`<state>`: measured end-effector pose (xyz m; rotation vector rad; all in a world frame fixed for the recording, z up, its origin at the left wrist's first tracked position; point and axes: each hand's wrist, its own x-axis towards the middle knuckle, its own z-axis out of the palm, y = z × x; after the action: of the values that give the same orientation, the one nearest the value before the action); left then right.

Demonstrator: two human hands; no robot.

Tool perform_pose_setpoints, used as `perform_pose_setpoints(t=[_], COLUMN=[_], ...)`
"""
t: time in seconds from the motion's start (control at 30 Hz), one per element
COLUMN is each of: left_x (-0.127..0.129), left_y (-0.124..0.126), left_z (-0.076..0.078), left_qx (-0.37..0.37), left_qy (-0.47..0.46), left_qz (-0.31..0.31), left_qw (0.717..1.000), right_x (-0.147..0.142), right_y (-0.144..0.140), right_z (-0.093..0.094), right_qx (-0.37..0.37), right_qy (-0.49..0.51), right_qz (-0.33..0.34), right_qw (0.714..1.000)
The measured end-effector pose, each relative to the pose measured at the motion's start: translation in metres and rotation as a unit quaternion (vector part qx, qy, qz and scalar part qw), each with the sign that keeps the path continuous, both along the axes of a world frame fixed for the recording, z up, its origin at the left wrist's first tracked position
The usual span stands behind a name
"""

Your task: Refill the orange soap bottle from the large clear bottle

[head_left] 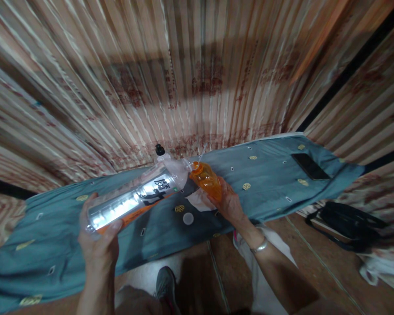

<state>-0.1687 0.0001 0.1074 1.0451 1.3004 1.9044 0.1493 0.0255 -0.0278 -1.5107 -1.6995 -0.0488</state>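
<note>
A long clear plastic bottle with a black cap and orange-and-white label point(136, 197) is gripped at its base by the left hand point(98, 236), fingers curled around it, and held tilted above the blue patterned cloth-covered desk point(269, 175). Beside the bottle's neck, a small orange plastic pouch point(206, 179) is pinched in the right hand point(228, 203). Just below the bottle, 1 round white cap point(188, 218) lies on the desk. Far right of the bottle, a black phone point(310, 166) is seen.

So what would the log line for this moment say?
left hand: holds clear bottle by base | right hand: holds orange pouch at bottle's neck | blue cloth beneath
</note>
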Motion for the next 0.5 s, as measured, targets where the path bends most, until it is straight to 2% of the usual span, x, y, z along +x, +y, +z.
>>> perform_pose_setpoints(t=[0.5], left_x=[0.0001], left_y=[-0.0018], left_z=[0.0001], left_qx=[0.001], left_qy=[0.018], left_qz=[-0.004], left_qw=[1.0], right_x=[-0.0004], right_y=[-0.0011], right_z=[0.0044], right_qx=[-0.024], right_qy=[-0.004], right_qz=[-0.004], right_qw=[1.0])
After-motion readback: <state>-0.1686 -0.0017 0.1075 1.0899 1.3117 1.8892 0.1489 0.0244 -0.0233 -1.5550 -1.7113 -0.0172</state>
